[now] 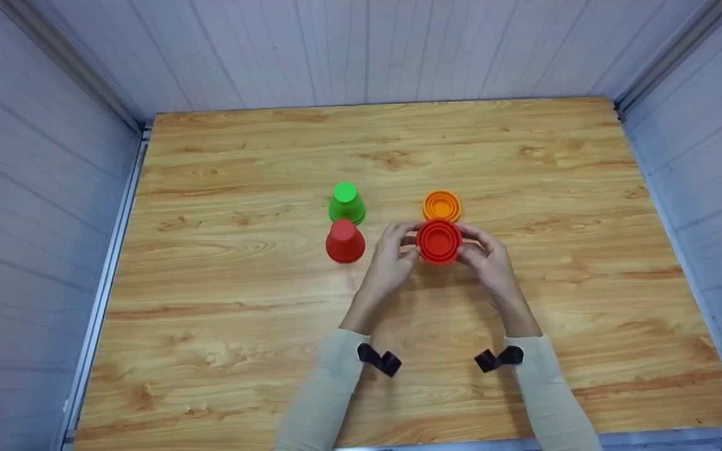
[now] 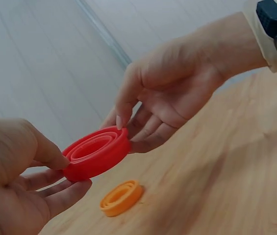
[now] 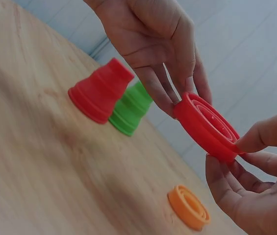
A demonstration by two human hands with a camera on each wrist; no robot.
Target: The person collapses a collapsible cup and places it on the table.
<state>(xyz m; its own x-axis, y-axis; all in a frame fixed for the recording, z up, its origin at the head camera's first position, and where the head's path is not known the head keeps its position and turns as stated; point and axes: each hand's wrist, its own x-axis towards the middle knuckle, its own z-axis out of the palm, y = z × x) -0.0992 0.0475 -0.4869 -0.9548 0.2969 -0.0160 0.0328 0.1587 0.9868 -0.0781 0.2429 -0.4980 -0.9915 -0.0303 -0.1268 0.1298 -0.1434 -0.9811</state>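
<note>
Between both hands, raised off the table, is a red collapsible cup [image 1: 439,241], folded flat into rings with its open side up. My left hand [image 1: 392,258] pinches its left rim between thumb and fingers. On the opposite rim my right hand [image 1: 488,258] pinches it the same way. Behind it on the table lies an orange collapsible cup [image 1: 442,203], also folded flat. To the left, a second red cup [image 1: 345,241] stands extended and upside down. Just behind that one is a green cup [image 1: 346,203], likewise extended and upside down.
The wooden table [image 1: 229,351] carries the cups near its middle. Pale panelled walls [image 1: 336,50] rise at the back and both sides. Black wrist mounts [image 1: 380,360] sit on the sleeves.
</note>
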